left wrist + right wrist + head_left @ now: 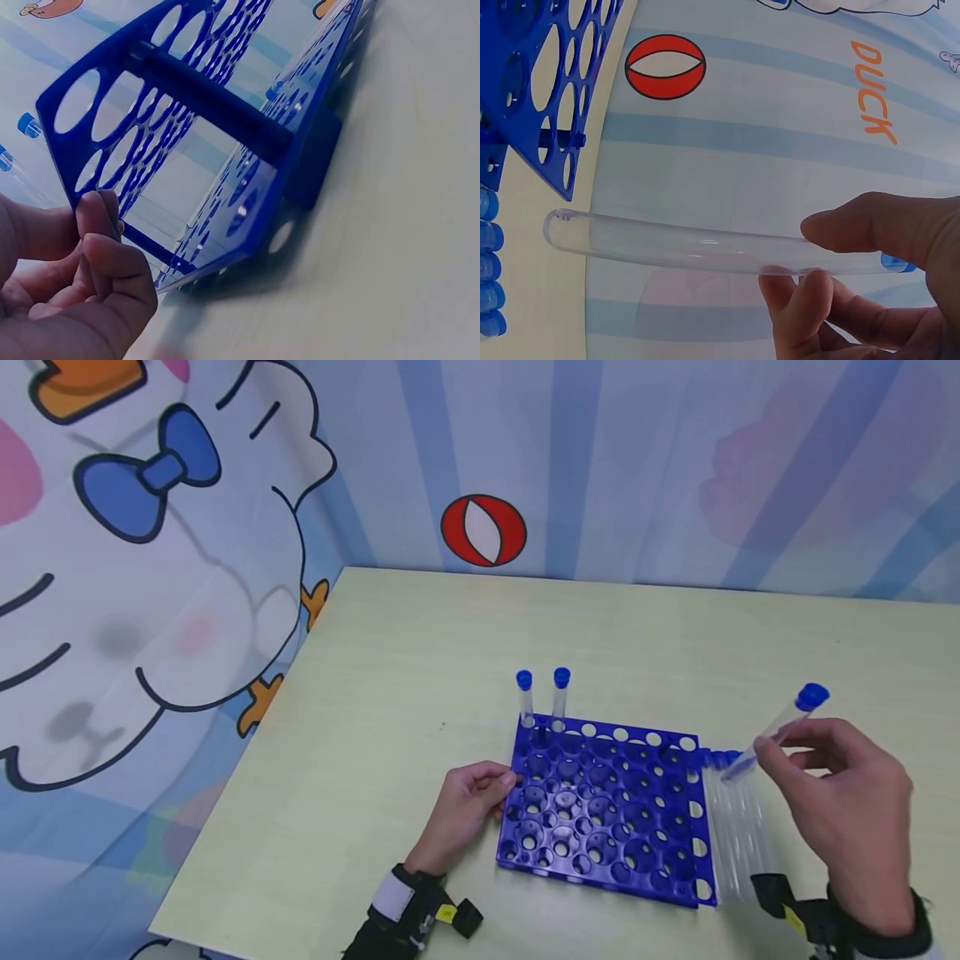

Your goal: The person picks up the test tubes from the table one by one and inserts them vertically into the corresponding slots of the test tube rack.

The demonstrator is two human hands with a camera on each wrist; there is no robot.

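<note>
Tabletop (420, 668): open room behind the rack and to its far left.
Rack (619, 812): perforated, blue, central obstacle; left hand (468, 797) blocks part of its left edge.
Two capped tubes (560, 702): upright at the rack's back left corner.
Loose tubes (738, 839): lying along its right side; any gap between is hard to judge.
Right hand (855, 802), with slanted tube (772, 731): over the space beyond them.
Wall (645, 485): closes the back.

1. I count one blue rack (602, 792) on one counter (360, 735).
2. Two standing tubes (559, 706) rise from it.
3. Two hands are here: a left hand (461, 806) and a right hand (862, 806).
4. One held tube (682, 244) is between the right fingers (855, 225).
5. Five blue caps (489, 266) show on lying tubes (738, 843).
</note>
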